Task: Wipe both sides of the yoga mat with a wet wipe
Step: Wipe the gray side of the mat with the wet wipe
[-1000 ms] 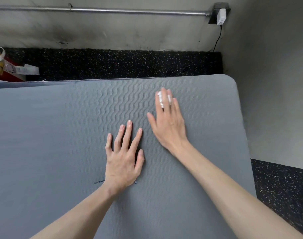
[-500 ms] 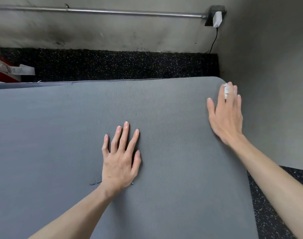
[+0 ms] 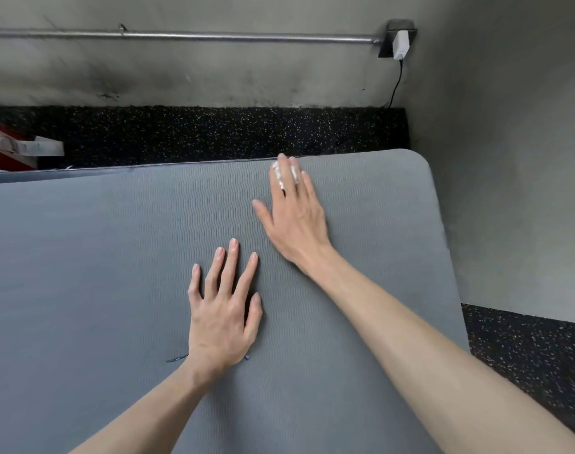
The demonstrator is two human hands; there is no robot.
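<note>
Grey yoga mat [image 3: 115,273] lies flat under both hands. The left hand [image 3: 222,309] presses spread; the right hand [image 3: 294,217], fingers straight, pins the wet wipe [image 3: 284,173] underneath. Light pressure could let the wipe bunch or slip free.

A grey wall [image 3: 214,73] runs along the far side of the floor, marked with dark smudges towards its left part. A metal conduit pipe [image 3: 181,36] is mounted horizontally on this wall and ends at a dark outlet box [image 3: 388,40] near the right corner. A white plug adapter [image 3: 401,44] sits in the box, and a black cable [image 3: 395,83] hangs from it down to the floor. A second grey wall [image 3: 508,158] meets the first at that corner and runs along the right side. The floor [image 3: 214,136] is black rubber with light speckles. At the far left edge of the floor lies a red object [image 3: 7,158] with a white printed label [image 3: 34,147]; its type cannot be determined.
</note>
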